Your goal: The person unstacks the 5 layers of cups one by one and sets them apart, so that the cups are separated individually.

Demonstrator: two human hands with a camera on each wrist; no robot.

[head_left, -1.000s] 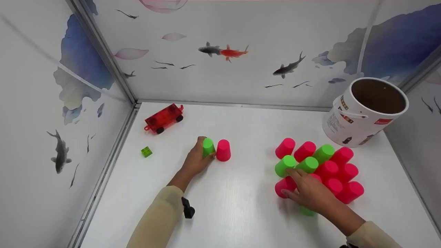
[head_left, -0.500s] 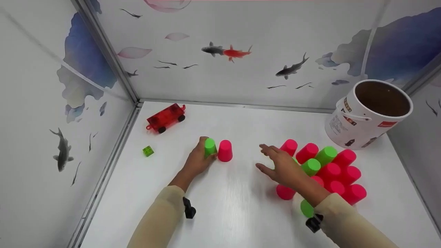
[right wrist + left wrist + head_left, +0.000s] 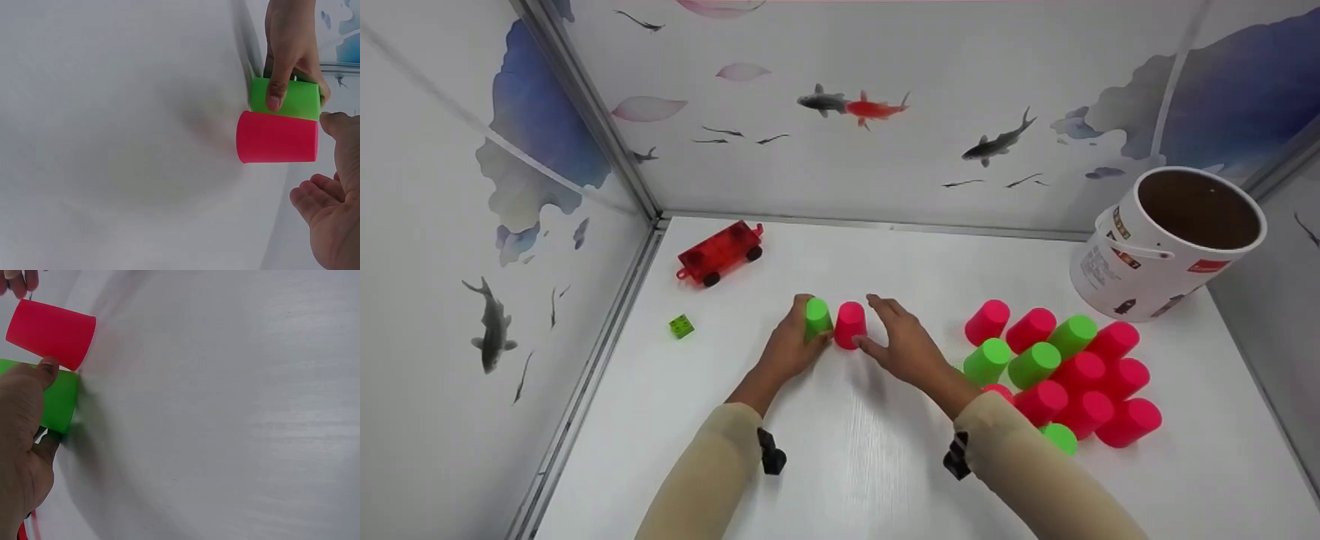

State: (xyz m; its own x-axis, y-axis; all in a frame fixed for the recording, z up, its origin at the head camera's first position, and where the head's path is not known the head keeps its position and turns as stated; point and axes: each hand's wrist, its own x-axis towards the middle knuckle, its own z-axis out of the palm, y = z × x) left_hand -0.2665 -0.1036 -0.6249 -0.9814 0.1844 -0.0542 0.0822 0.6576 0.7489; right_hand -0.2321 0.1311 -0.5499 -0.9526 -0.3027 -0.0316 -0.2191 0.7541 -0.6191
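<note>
My left hand (image 3: 791,346) holds an upside-down green cup (image 3: 817,319) on the white table, thumb on its near side and fingers curled behind. Right beside it stands an upside-down pink cup (image 3: 850,325). My right hand (image 3: 911,346) is at the pink cup's right side, fingers spread and apart from each other. In the right wrist view the pink cup (image 3: 278,137) stands between the left hand's green cup (image 3: 295,99) and my right hand (image 3: 332,208), whose palm faces it. The left wrist view shows my left thumb (image 3: 48,369) on the green cup (image 3: 59,399).
A cluster of upside-down pink and green cups (image 3: 1080,373) stands on the right, partly behind my right forearm. A white bucket (image 3: 1132,262) is at the back right. At the back left are a red toy wagon (image 3: 721,253) and a small green block (image 3: 682,326).
My right hand has left the cup cluster and moved left across the table to the single pink cup. The left hand keeps its hold on the green cup in place.
</note>
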